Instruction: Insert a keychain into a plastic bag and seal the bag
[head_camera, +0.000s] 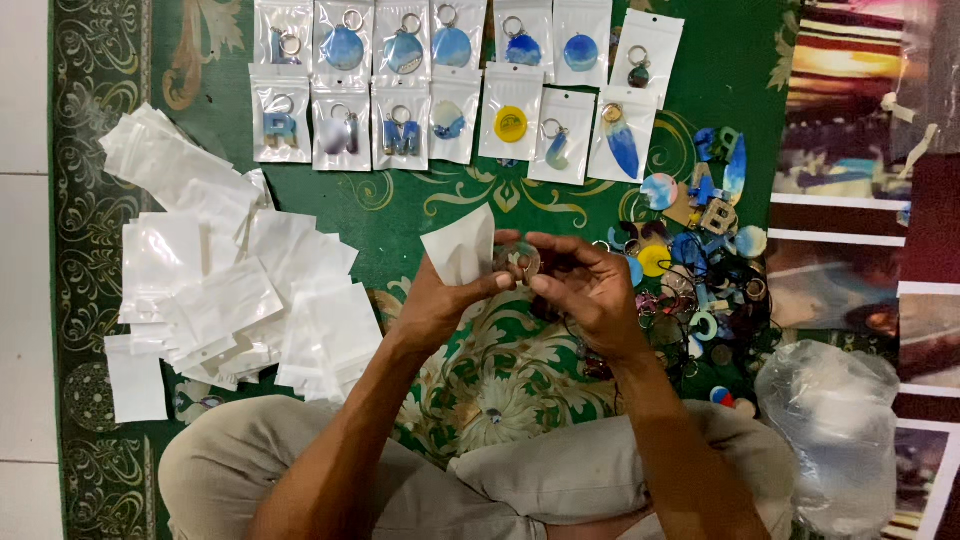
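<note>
— Room around the green rug (420, 215)?
— Bare strip mid-rug, between packed rows above and both hands.
— Counts?
— Fourteen packed keychains (455, 85), two rows of seven.
— Hands?
— Left hand (440, 300) pinching white pouch (460, 248); right hand (590, 285) gripping round clear keychain (518, 260) mid-rug.

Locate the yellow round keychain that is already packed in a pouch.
In the head view, the yellow round keychain lies on the green carpet, in the lower row of packed pouches, right of centre, straight above both hands.
</note>
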